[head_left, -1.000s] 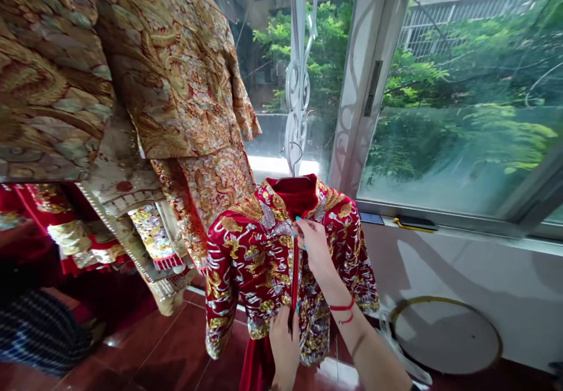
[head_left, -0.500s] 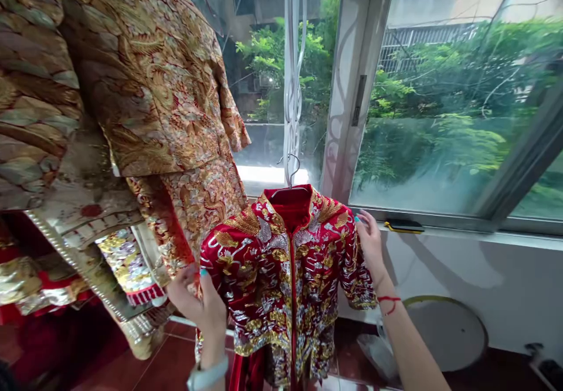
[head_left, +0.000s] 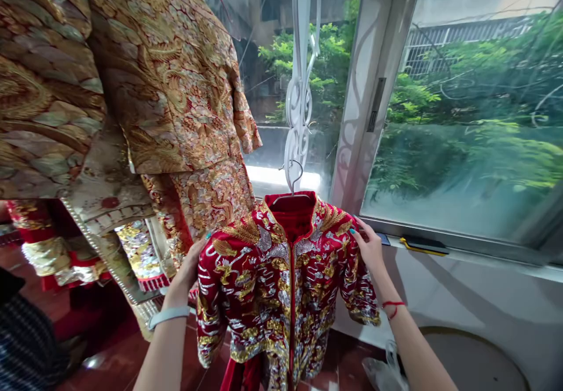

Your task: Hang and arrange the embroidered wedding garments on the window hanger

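A red jacket [head_left: 272,274] with gold and silver embroidery hangs on a wire hanger [head_left: 295,183], its front closed down the middle. My left hand [head_left: 192,262] is at the outer edge of the shoulder on the left, closed on the cloth; the sleeve hides most of its fingers. On the opposite shoulder, my right hand [head_left: 369,249] pinches the cloth near the top of the sleeve, thumb in front. Red cloth [head_left: 240,373] shows below the jacket's hem.
Gold embroidered garments [head_left: 176,86] hang close on the left. Behind the jacket are a white scrolled metal piece [head_left: 298,109] and a window [head_left: 475,145]. A yellow-and-black tool [head_left: 424,245] lies on the sill. A plastic bag [head_left: 382,373] is low on the right.
My left hand has moved from in front of the sleeve up to the shoulder's outer edge. My right hand stays at its shoulder. The sleeve on the left now hangs in fuller view.
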Demonstrator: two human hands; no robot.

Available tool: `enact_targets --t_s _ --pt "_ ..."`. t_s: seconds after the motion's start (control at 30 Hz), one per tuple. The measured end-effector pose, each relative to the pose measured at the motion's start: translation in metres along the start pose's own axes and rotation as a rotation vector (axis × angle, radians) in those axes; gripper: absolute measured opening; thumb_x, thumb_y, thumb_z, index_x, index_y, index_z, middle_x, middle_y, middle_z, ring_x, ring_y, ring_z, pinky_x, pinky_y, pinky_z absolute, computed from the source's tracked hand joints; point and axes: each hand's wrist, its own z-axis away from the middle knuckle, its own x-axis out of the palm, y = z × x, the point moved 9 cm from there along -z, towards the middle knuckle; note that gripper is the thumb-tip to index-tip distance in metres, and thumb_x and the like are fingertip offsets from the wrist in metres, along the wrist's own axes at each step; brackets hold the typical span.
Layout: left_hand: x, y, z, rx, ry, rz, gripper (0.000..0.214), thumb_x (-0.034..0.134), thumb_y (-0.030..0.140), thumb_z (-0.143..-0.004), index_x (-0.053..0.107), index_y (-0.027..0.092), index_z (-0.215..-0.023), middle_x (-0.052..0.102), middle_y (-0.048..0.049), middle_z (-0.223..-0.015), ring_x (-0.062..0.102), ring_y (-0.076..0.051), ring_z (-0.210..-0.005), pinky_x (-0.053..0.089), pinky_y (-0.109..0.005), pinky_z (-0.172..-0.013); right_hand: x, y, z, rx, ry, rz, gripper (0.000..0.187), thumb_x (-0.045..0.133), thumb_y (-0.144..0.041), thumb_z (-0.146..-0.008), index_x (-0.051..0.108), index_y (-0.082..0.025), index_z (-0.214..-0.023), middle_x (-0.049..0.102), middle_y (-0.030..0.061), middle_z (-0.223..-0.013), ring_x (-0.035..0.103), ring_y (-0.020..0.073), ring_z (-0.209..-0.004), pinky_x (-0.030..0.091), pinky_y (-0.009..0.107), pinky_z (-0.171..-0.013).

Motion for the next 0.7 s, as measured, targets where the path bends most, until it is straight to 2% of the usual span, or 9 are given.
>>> enact_targets --t_s 0.1,0.17,0.23,0.3,0.4,0.5,0.6,0.63,0.7 --pt "0.019 0.001 0.004 -0.191 -0.175 0.128 0.059 0.067 0.068 -0.062 0.068 0.016 -0.091 0.073 -0.0082 -0.084 0.068 -0.025 -0.081 0.057 -0.039 -0.073 0.0 0.002 -0.008 -0.016 0.017 -0.014 0.048 0.062 -0.042 -0.079 0.066 -0.018 -0.121 0.069 0.0125 -0.116 0.063 0.0231 -0.087 0.051 0.042 -0.083" --pt "0.023 0.013 -0.003 -0.229 -0.19 0.169 0.063 0.073 0.069 -0.054 0.068 0.015 -0.086 0.069 -0.0043 -0.075 0.064 -0.021 -0.073 0.053 -0.033 -0.067 -0.002 -0.003 -0.017 -0.044 0.029 -0.028 0.044 0.062 -0.039 -0.078 0.068 -0.018 -0.116 0.07 0.0119 -0.111 0.063 0.0233 -0.086 0.051 0.042 -0.083" --pt "0.016 0.038 -0.011 -0.136 -0.104 0.138 0.061 0.074 0.068 -0.054 0.067 0.015 -0.083 0.066 -0.0018 -0.073 0.06 -0.018 -0.069 0.049 -0.029 -0.064 -0.004 -0.012 -0.028 -0.09 0.028 -0.063 0.038 0.061 -0.036 -0.079 0.07 -0.018 -0.112 0.071 0.0106 -0.108 0.063 0.0245 -0.093 0.049 0.042 -0.088" --pt "0.002 0.064 -0.008 0.005 0.04 0.05 0.054 0.071 0.066 -0.061 0.068 0.016 -0.083 0.064 -0.0011 -0.076 0.058 -0.017 -0.071 0.048 -0.029 -0.067 -0.005 -0.021 -0.04 -0.128 0.026 -0.089 0.035 0.059 -0.033 -0.079 0.071 -0.02 -0.108 0.071 0.009 -0.106 0.062 0.0252 -0.099 0.047 0.043 -0.093" --pt "-0.017 0.084 0.024 0.193 0.294 -0.126 0.043 0.065 0.059 -0.073 0.069 0.018 -0.086 0.063 -0.0025 -0.083 0.058 -0.021 -0.082 0.048 -0.035 -0.082 0.004 -0.021 -0.051 -0.098 -0.024 -0.121 0.032 0.057 -0.036 -0.08 0.071 -0.021 -0.105 0.07 0.0087 -0.107 0.061 0.0254 -0.103 0.045 0.043 -0.097" --pt "-0.024 0.061 0.063 0.198 0.426 -0.178 0.047 0.061 0.064 -0.072 0.066 0.018 -0.085 0.062 -0.0051 -0.086 0.057 -0.025 -0.088 0.046 -0.043 -0.091 0.023 -0.009 -0.052 -0.018 -0.133 -0.173 0.037 0.056 -0.044 -0.083 0.067 -0.021 -0.11 0.07 0.0092 -0.109 0.062 0.0242 -0.1 0.047 0.041 -0.094" --pt "-0.024 0.031 0.084 0.109 0.421 -0.13 0.052 0.06 0.068 -0.068 0.064 0.019 -0.084 0.061 -0.0063 -0.088 0.057 -0.027 -0.089 0.046 -0.048 -0.092 0.034 -0.001 -0.049 0.004 -0.209 -0.193 0.045 0.059 -0.05 -0.082 0.063 -0.022 -0.117 0.068 0.008 -0.112 0.062 0.0226 -0.101 0.049 0.037 -0.093" --pt "-0.025 0.03 0.086 0.094 0.426 -0.131 0.051 0.059 0.066 -0.069 0.064 0.019 -0.084 0.061 -0.0066 -0.089 0.057 -0.028 -0.091 0.045 -0.049 -0.094 0.035 0.0 -0.049 0.012 -0.231 -0.2 0.047 0.058 -0.052 -0.083 0.062 -0.022 -0.118 0.068 0.0075 -0.113 0.062 0.0221 -0.101 0.049 0.036 -0.091" --pt "-0.028 0.044 0.084 0.1 0.427 -0.168 0.047 0.054 0.062 -0.074 0.066 0.019 -0.088 0.062 -0.0068 -0.092 0.056 -0.029 -0.096 0.041 -0.052 -0.099 0.037 -0.002 -0.051 0.023 -0.28 -0.215 0.05 0.055 -0.056 -0.085 0.061 -0.024 -0.123 0.067 0.0066 -0.116 0.062 0.0213 -0.099 0.05 0.034 -0.088"
